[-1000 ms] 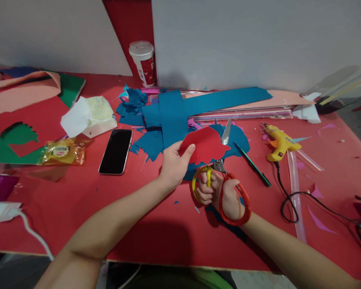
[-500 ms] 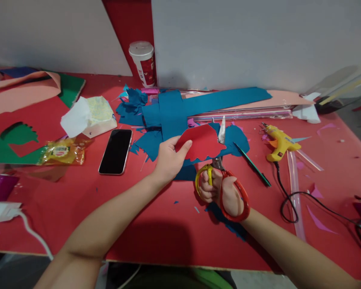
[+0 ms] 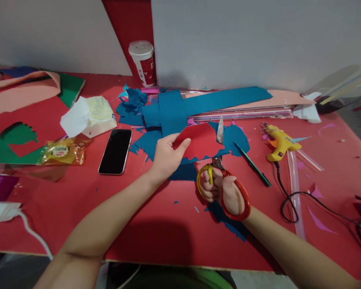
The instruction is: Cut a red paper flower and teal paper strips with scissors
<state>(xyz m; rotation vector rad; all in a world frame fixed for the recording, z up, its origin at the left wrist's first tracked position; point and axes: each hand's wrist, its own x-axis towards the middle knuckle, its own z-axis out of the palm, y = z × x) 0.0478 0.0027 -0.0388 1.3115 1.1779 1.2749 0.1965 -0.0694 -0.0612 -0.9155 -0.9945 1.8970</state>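
My left hand (image 3: 170, 155) pinches a red paper piece (image 3: 198, 141) with a wavy lower edge, thumb on top. Beneath it there seems to be a layer of blue paper (image 3: 236, 138); how they join is hidden. Around the handles of a pair of scissors (image 3: 239, 196), one loop yellow and one red, my right hand (image 3: 219, 186) is closed. One metal blade points up at the red paper's right edge; the other blade is mostly hidden. A green pen (image 3: 254, 166) lies to the right of the scissors.
A phone (image 3: 116, 151), a wrapped yellow packet (image 3: 63, 151) and cut red paper (image 3: 45, 120) lie left. Behind stand a lidded cup (image 3: 142, 64) and blue paper strips (image 3: 225, 100). A yellow glue gun (image 3: 281, 140) with its black cord (image 3: 284, 196) lies right.
My left hand and the red paper have shifted slightly left. The scissors are nearly in the same place, with the visible blade tip a little further left.
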